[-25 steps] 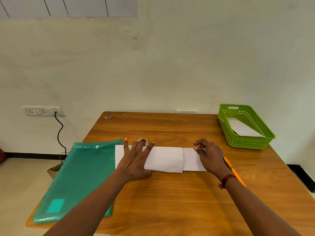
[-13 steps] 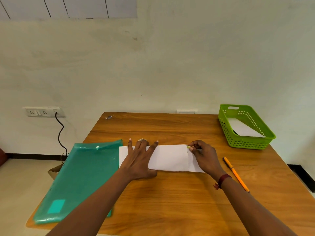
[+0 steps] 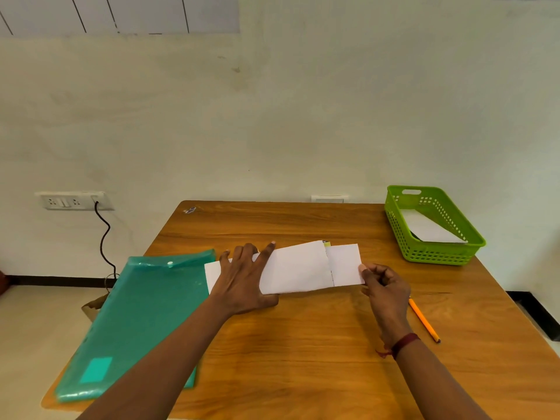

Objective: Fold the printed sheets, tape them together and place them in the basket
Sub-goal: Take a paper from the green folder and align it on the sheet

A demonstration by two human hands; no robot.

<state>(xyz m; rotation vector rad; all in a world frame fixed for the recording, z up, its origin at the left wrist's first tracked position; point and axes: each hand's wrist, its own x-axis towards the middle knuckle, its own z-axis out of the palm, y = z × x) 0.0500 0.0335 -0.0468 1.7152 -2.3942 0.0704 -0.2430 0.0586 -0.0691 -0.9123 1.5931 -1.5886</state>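
Note:
A white folded sheet [image 3: 298, 269] lies across the middle of the wooden table [image 3: 303, 344], overlapping a second folded sheet [image 3: 345, 263] on its right. My left hand [image 3: 244, 275] presses flat on the left part of the sheets, fingers spread. My right hand [image 3: 385, 283] pinches the right edge of the smaller sheet between thumb and fingers. A green basket [image 3: 442, 256] stands at the back right of the table with a white folded paper [image 3: 427, 228] inside. The tape roll is hidden behind the sheets and my left hand.
A teal plastic folder [image 3: 136, 316] lies on the table's left side, partly under the sheets. An orange pencil [image 3: 424, 321] lies to the right of my right wrist. A wall socket with a black cable [image 3: 104, 237] is at the left.
My right hand has slid from the top of the seam to the right edge of the smaller sheet and taken hold of it. The sheets have shifted and tilted slightly. My left hand keeps pressing.

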